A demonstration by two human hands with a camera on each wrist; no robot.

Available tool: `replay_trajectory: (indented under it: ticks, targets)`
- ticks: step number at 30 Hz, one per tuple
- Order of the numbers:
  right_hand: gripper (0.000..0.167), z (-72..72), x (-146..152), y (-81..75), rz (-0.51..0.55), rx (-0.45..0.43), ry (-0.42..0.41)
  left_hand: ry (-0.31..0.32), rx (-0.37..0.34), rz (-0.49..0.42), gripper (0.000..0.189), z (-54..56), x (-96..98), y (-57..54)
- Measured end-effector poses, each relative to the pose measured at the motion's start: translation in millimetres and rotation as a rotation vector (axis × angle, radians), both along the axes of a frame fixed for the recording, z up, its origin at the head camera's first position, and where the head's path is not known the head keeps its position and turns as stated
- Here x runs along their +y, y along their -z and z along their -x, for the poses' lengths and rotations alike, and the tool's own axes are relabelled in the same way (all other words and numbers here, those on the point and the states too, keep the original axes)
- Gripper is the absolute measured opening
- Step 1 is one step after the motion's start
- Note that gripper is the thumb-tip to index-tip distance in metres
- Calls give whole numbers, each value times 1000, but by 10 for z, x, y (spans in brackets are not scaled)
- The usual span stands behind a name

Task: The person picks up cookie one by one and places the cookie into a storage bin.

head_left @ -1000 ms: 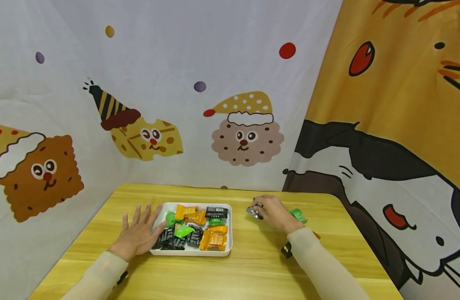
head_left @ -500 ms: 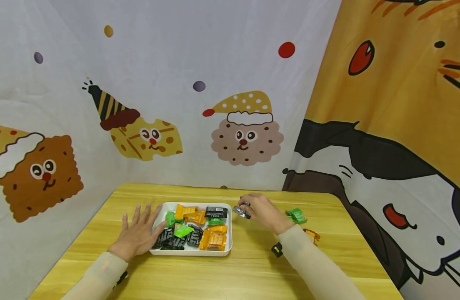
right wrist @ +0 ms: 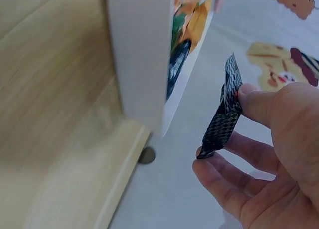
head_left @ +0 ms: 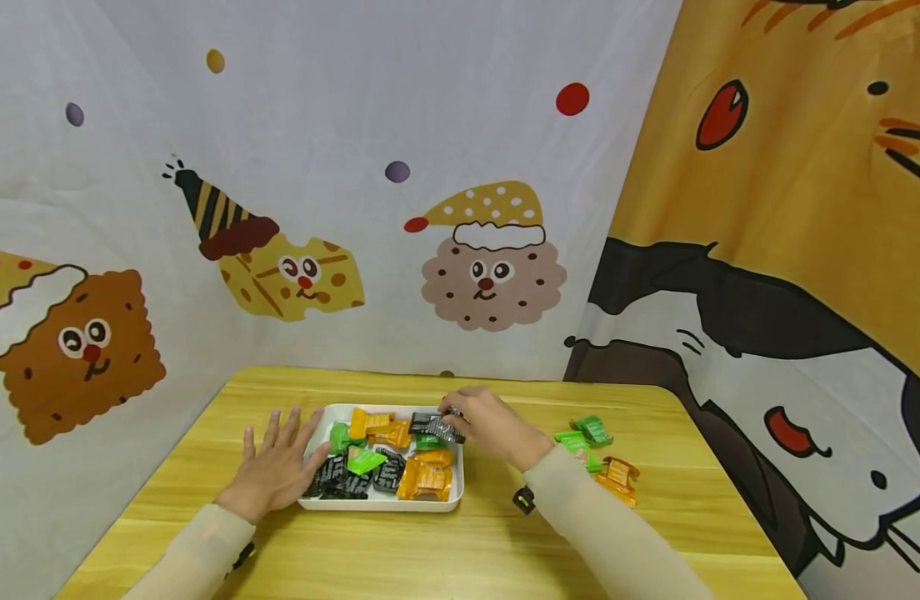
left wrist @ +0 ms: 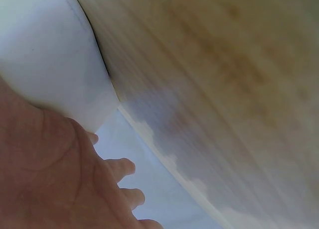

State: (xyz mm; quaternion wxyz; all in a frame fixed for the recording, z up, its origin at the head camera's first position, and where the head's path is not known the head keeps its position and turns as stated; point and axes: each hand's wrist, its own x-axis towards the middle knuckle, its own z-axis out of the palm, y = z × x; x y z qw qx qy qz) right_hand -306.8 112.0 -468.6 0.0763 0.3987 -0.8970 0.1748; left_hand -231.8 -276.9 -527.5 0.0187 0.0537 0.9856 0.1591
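A white tray [head_left: 460, 492] holds several small wrapped packets in black, orange and green. My right hand [head_left: 490, 423] pinches a black wrapped packet [right wrist: 222, 114] between thumb and fingers, over the tray's right rim in the head view. In the right wrist view that packet has a checkered silvery pattern and hangs beside the tray wall [right wrist: 142, 59]. With fingers spread, my left hand [head_left: 272, 467] rests against the tray's left edge. The left wrist view shows its palm [left wrist: 45, 164] beside the white tray wall [left wrist: 55, 50].
Right of the tray on the wooden table [head_left: 370, 554] lie two green packets, one of them a dark green packet [head_left: 592, 430], and an orange packet [head_left: 617, 479]. A cartoon-printed cloth [head_left: 317, 125] hangs behind the table.
My right hand has moved left with the black packet, from the table to above the tray's right rim. Packets under the right forearm have come into view. The left hand stays put.
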Motion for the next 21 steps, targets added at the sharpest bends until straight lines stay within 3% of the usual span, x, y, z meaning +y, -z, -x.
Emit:
replay_trajectory:
  ticks: [14, 21]
  targets:
    - [33, -177, -572, -35, -125, -6, -81, 1, -16, 1, 81, -2, -2, 2]
    - [30, -290, -802, -82, -203, 29, -107, 1, -6, -5, 81, 1, 3, -1]
